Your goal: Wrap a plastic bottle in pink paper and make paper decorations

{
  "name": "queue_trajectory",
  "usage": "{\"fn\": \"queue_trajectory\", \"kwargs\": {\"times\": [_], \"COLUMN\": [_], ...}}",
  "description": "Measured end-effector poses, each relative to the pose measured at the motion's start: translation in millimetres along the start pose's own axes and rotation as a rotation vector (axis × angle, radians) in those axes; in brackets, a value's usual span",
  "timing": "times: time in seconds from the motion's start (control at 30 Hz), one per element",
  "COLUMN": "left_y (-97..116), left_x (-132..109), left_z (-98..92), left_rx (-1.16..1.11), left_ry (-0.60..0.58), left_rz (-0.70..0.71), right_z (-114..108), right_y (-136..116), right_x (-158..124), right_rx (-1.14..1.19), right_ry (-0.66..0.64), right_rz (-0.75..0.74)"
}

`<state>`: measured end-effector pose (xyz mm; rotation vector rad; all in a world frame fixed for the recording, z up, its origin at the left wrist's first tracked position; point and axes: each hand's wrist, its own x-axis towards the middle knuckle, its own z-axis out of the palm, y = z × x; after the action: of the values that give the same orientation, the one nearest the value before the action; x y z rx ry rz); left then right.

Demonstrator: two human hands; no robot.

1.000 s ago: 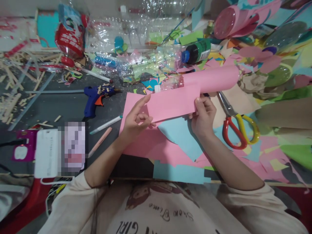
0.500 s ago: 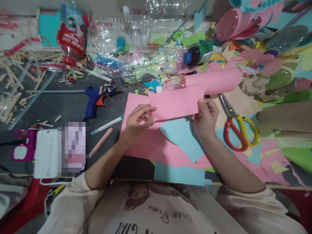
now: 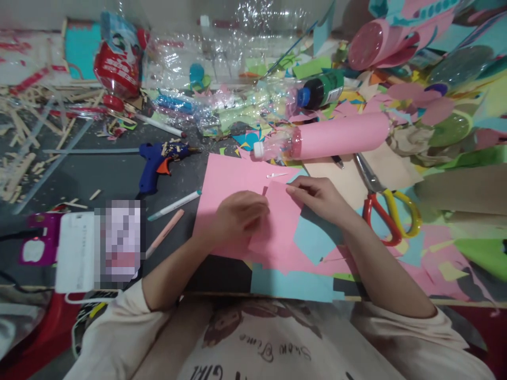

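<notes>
A pink paper strip [image 3: 277, 224] lies low over a larger pink sheet [image 3: 227, 182] and a blue paper piece [image 3: 315, 237]. My left hand [image 3: 237, 214] is curled, knuckles up, and presses on the strip's left edge. My right hand [image 3: 320, 198] pinches the strip's upper right corner with thumb and fingertips. Both hands hold the same strip, close together, just in front of my chest.
A plastic bottle wrapped in pink paper [image 3: 340, 137] lies behind the hands. Red-and-yellow scissors [image 3: 390, 211] sit to the right, a blue glue gun [image 3: 156, 161] and two pens [image 3: 174, 204] to the left. A white device [image 3: 75, 250] lies at the near left. Paper scraps, plastic bottles and wooden sticks surround everything.
The pink strip was held up and stretched between my hands. Both hands have come down and together, and the strip now rests on the papers, turned more upright.
</notes>
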<state>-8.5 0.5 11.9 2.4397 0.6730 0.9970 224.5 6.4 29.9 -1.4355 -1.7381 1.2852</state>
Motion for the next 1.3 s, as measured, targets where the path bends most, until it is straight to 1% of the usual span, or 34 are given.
{"fn": "queue_trajectory", "kwargs": {"times": [0.03, 0.07, 0.1, 0.2, 0.33, 0.5, 0.63, 0.7, 0.87, 0.93, 1.0, 1.1, 1.17, 1.2, 1.27, 1.3], "left_y": [4.0, 8.0, 11.8, 21.0, 26.6, 30.3, 31.6, 31.1, 27.9, 27.3, 27.1, 27.2, 27.1, 27.0, 26.7, 26.5], "left_x": [0.1, 0.0, -0.2, -1.7, -5.2, -9.1, -9.6, -10.4, -15.5, -16.3, -16.0, -15.3, -15.5, -15.8, -16.5, -16.7], "left_z": [3.6, 7.5, 11.4, 21.3, 28.5, 31.2, 31.2, 31.4, 34.1, 34.8, 34.8, 34.4, 34.5, 34.6, 34.9, 35.0], "left_rx": [0.068, 0.129, 0.165, 0.238, 0.288, 0.305, 0.293, 0.282, 0.248, 0.250, 0.255, 0.256, 0.255, 0.255, 0.255, 0.254], "left_ry": [-0.067, -0.145, -0.213, -0.367, -0.477, -0.517, -0.558, -0.569, -0.493, -0.497, -0.517, -0.531, -0.534, -0.533, -0.526, -0.521], "left_rz": [0.097, 0.162, 0.198, 0.203, 0.164, 0.119, 0.103, 0.112, 0.135, 0.140, 0.140, 0.135, 0.135, 0.136, 0.136, 0.135], "right_z": [-0.3, -0.2, 0.3, 2.7, 4.9, 3.1, 1.9, 2.4, 4.7, 2.4, -3.9, -20.8, -34.0, -40.1, -49.8, -52.9], "right_y": [-3.5, -6.5, -9.1, -13.7, -17.3, -22.4, -22.6, -20.6, -14.3, -14.4, -17.0, -23.4, -26.3, -26.7, -25.0, -23.4], "right_x": [0.8, 2.4, 4.5, 13.1, 24.1, 33.7, 38.9, 40.9, 45.7, 46.9, 45.4, 34.0, 22.2, 16.4, 8.0, 5.9], "right_rx": [-0.076, -0.152, -0.225, -0.414, -0.594, -0.725, -0.728, -0.733, -0.783, -0.811, -0.840, -0.907, -0.988, -1.036, -1.132, -1.172], "right_ry": [-0.034, -0.065, -0.091, -0.140, -0.145, -0.152, -0.155, -0.133, -0.055, -0.005, 0.047, 0.124, 0.253, 0.290, 0.295, 0.274], "right_rz": [-0.016, -0.032, -0.047, -0.061, -0.043, -0.020, -0.047, -0.066, -0.117, -0.114, -0.074, 0.026, 0.131, 0.189, 0.278, 0.321]}}
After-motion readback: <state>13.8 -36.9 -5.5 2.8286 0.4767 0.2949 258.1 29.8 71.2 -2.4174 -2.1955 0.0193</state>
